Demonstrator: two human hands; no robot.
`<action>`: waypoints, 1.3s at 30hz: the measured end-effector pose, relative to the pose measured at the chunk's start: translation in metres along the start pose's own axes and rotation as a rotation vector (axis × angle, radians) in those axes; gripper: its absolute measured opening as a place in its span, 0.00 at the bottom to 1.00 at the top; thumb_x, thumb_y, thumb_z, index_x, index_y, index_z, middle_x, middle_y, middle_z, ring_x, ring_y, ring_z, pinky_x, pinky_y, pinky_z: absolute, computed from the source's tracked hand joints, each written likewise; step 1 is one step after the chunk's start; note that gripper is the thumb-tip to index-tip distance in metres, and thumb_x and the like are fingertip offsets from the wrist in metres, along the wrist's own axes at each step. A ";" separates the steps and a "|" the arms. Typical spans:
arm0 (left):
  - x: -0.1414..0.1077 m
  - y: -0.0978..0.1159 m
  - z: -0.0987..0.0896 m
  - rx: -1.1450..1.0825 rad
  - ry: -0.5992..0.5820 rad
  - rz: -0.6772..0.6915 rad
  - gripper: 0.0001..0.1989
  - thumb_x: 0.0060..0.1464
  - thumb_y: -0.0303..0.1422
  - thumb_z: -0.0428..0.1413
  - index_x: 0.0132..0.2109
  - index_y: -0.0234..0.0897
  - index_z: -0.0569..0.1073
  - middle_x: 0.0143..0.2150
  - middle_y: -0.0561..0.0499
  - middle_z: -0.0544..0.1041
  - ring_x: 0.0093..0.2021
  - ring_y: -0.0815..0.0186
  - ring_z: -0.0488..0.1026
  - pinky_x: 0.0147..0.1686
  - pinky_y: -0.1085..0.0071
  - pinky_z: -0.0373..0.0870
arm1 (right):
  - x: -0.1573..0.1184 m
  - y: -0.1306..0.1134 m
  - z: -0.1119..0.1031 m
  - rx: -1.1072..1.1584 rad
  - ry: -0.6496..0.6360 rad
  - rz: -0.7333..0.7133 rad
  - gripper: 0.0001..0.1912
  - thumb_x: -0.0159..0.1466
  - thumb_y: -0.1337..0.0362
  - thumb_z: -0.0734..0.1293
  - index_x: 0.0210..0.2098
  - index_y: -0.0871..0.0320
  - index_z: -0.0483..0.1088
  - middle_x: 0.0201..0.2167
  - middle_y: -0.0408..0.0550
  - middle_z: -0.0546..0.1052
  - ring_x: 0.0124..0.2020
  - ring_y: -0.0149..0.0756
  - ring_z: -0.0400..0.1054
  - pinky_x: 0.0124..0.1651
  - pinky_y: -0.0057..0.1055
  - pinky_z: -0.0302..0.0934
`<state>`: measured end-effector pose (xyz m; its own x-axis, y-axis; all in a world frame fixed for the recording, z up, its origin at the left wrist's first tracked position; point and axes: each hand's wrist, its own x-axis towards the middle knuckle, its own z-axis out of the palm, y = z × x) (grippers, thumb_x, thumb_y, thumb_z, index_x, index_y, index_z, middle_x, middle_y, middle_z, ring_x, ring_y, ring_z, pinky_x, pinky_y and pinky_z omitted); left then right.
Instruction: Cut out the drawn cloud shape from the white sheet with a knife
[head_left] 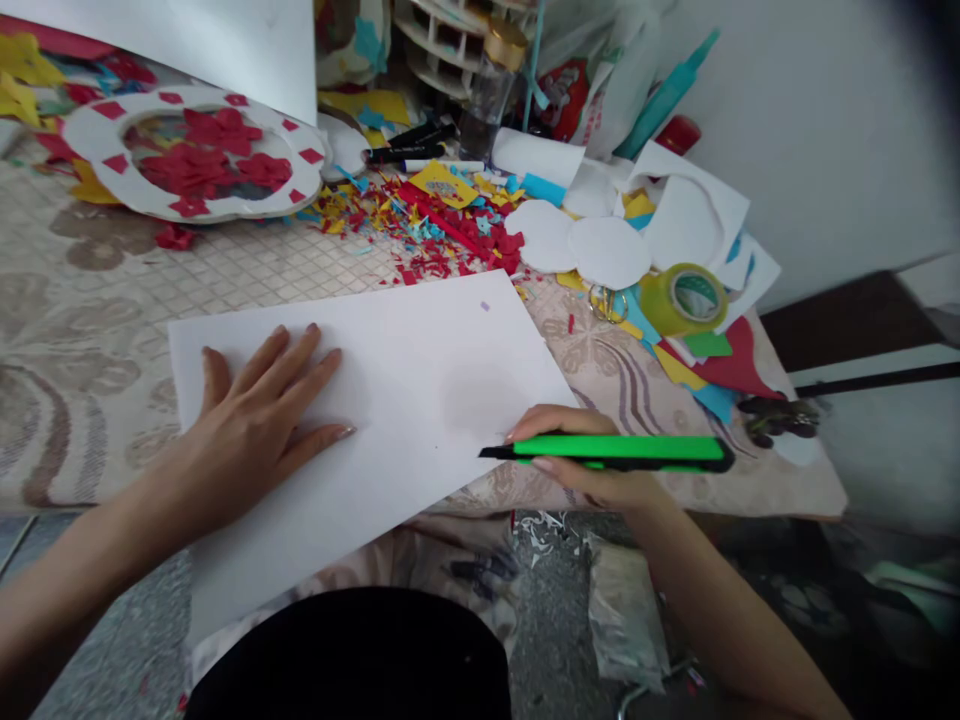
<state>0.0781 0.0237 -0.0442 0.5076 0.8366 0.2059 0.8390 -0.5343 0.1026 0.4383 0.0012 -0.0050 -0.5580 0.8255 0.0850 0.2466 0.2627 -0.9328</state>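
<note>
Resting on white paper (405, 370), left fingers (319, 375) wide, right fingers (559, 418) holding green cutter (615, 447), blade (491, 453) contact unclear

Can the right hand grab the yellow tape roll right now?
Probably not straight away: the right hand is busy holding a green cutter. But the yellow tape roll looks close, with nothing tall in between.
</note>
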 end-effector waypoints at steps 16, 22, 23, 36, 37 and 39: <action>-0.003 0.002 -0.002 -0.021 -0.072 -0.045 0.28 0.70 0.42 0.39 0.68 0.29 0.59 0.73 0.34 0.51 0.72 0.40 0.47 0.62 0.29 0.45 | 0.029 -0.001 0.047 -0.061 -0.027 -0.023 0.14 0.63 0.71 0.67 0.48 0.57 0.74 0.40 0.46 0.79 0.40 0.31 0.74 0.42 0.27 0.66; -0.003 0.003 -0.007 -0.031 -0.100 -0.059 0.27 0.70 0.41 0.41 0.68 0.28 0.57 0.73 0.34 0.49 0.73 0.41 0.44 0.63 0.31 0.42 | 0.032 -0.010 0.059 -0.090 0.078 0.024 0.14 0.62 0.71 0.67 0.47 0.56 0.74 0.39 0.45 0.80 0.38 0.30 0.75 0.42 0.27 0.68; -0.004 0.002 -0.007 -0.032 -0.100 -0.061 0.27 0.70 0.41 0.41 0.68 0.29 0.57 0.73 0.34 0.49 0.73 0.41 0.44 0.63 0.31 0.42 | 0.034 -0.011 0.061 -0.097 0.087 0.013 0.14 0.61 0.72 0.66 0.46 0.56 0.74 0.39 0.45 0.80 0.38 0.30 0.75 0.42 0.27 0.68; -0.004 -0.001 0.002 -0.068 -0.064 -0.060 0.31 0.69 0.46 0.37 0.70 0.32 0.56 0.73 0.36 0.49 0.73 0.42 0.43 0.64 0.32 0.38 | 0.038 -0.018 0.068 -0.215 0.109 -0.081 0.13 0.61 0.73 0.64 0.44 0.59 0.74 0.36 0.47 0.80 0.35 0.30 0.74 0.38 0.27 0.68; -0.005 -0.001 0.002 -0.069 -0.066 -0.060 0.31 0.69 0.46 0.37 0.70 0.32 0.56 0.73 0.36 0.49 0.73 0.42 0.43 0.64 0.32 0.38 | 0.037 -0.017 0.068 -0.222 0.109 -0.080 0.13 0.61 0.73 0.64 0.44 0.58 0.74 0.36 0.47 0.80 0.36 0.30 0.74 0.39 0.28 0.68; -0.005 -0.001 0.001 -0.072 -0.075 -0.062 0.31 0.69 0.46 0.37 0.70 0.32 0.56 0.73 0.36 0.49 0.73 0.41 0.44 0.63 0.31 0.39 | 0.037 -0.015 0.068 -0.228 0.108 -0.087 0.14 0.61 0.73 0.64 0.45 0.57 0.73 0.37 0.47 0.79 0.37 0.31 0.74 0.39 0.28 0.68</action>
<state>0.0751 0.0206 -0.0465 0.4710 0.8734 0.1237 0.8542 -0.4866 0.1831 0.3600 -0.0067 -0.0117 -0.5001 0.8401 0.2099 0.3806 0.4310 -0.8182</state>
